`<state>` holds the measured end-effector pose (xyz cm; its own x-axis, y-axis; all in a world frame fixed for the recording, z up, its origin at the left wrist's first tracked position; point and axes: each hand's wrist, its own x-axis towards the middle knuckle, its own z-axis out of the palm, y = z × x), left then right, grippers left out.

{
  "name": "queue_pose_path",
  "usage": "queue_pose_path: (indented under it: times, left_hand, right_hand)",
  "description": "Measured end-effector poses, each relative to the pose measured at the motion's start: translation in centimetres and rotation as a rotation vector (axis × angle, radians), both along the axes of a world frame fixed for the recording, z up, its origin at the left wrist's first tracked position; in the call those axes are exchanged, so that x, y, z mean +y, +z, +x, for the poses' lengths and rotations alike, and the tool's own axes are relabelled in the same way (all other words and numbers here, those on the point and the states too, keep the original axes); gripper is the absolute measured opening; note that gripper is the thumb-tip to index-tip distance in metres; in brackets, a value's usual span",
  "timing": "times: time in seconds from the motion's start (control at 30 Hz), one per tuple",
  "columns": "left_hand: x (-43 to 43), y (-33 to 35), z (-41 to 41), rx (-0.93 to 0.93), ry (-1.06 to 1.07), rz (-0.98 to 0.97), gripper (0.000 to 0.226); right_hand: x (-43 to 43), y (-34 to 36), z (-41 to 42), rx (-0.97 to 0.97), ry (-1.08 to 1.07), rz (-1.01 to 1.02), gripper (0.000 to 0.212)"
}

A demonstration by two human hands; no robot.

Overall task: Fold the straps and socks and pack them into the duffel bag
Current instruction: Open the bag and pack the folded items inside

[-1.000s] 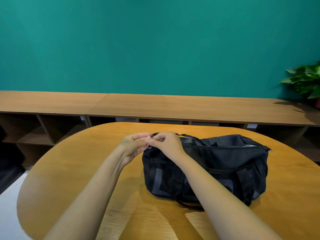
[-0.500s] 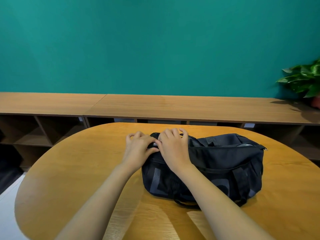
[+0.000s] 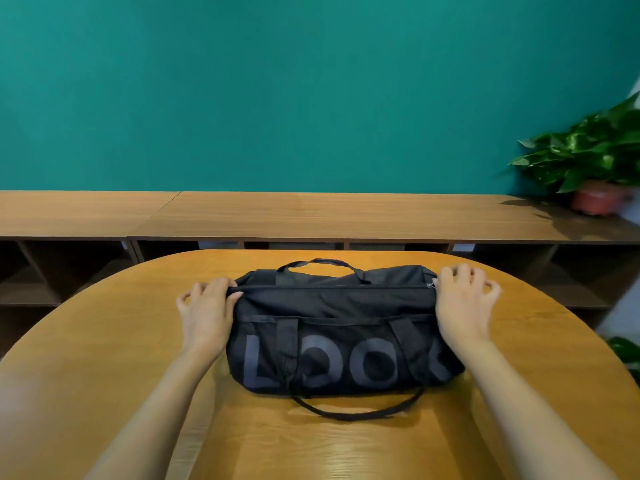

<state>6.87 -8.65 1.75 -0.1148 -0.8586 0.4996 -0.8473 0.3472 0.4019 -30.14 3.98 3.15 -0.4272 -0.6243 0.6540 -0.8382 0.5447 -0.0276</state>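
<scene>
A rounded wooden table [image 3: 104, 341] fills the foreground. Behind the table, a low wooden shelf unit [image 3: 311, 216] runs along a teal wall [image 3: 277, 91]. A leafy plant in a red pot [image 3: 594, 199] stands on the shelf unit, beyond the table's far right.

Duffel bag [image 3: 341, 306], black: 1. Carry handles on it: 2, namely far handle [image 3: 322, 262] standing up and near handle [image 3: 356, 414] lying on the tabletop. Zipper [image 3: 332, 287] along its top: 1. Hands: 2, left hand [image 3: 207, 311] and right hand [image 3: 462, 306]. Wooden table [image 3: 104, 341], rounded: 1. Low shelf units by the wall: 2, left unit [image 3: 79, 213] and right unit [image 3: 346, 216]. Potted plant [image 3: 595, 161]: 1.
</scene>
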Motion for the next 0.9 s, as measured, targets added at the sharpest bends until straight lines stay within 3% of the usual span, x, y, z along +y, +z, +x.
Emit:
queue_pose_path:
  times: [0.1, 0.2, 0.3, 0.37, 0.5, 0.7, 0.9]
  left_hand:
    - [-0.4, 0.1, -0.1, 0.053, 0.049, 0.031, 0.015]
    - [-0.7, -0.1, 0.0, 0.128, -0.003, 0.126, 0.016]
    - [-0.7, 0.2, 0.2, 0.216, -0.112, 0.178, 0.022]
    - [-0.4, 0.6, -0.1, 0.253, -0.143, 0.197, 0.017]
    - [-0.6, 1.7, -1.0, 0.276, -0.144, 0.194, 0.011]
    - [-5.4, 4.4, -3.5, 0.266, -0.149, 0.12, 0.016]
    - [-17.8, 8.8, -8.5, 0.318, -0.181, 0.031, 0.018]
  right_hand:
    - [0.5, 0.6, -1.2, -0.159, -0.037, 0.151, 0.021]
    - [0.5, 0.8, -0.8, -0.48, 0.133, 0.184, 0.036]
    - [0.6, 0.5, -0.2, -0.622, 0.27, 0.263, 0.055]
    - [0.6, 0.3, 0.0, -0.644, 0.295, 0.306, 0.053]
    - [0.3, 0.2, -0.1, -0.66, 0.31, 0.242, 0.024]
    - [-5.4, 2.9, -0.7, -0.498, 0.269, 0.103, 0.027]
    - [-18.9, 7.6, -4.0, -0.431, 0.295, -0.114, 0.033]
